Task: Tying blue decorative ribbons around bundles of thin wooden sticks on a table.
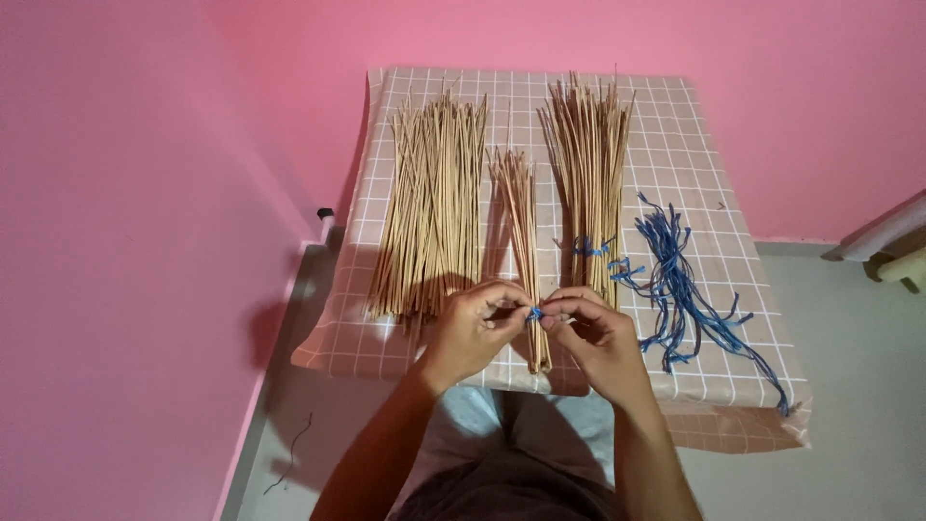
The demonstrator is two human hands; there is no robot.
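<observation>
Left hand [475, 326] and right hand [590, 328] raised together over table [675, 116] edge, fingertips pinching 1 blue string [534, 313] around thin stick bundle [521, 241], between 2 larger piles; wrists bent inward.

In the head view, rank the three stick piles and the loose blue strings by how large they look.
1. Left stick pile, widest.
2. Right stick pile, tied with blue string.
3. Loose blue strings: spread wide but thin, so unsure against the right pile.
4. Middle stick bundle, narrowest.

Three stick bundles [517, 241] lie side by side on the table [714, 260], strings [675, 280] rightmost.
</observation>
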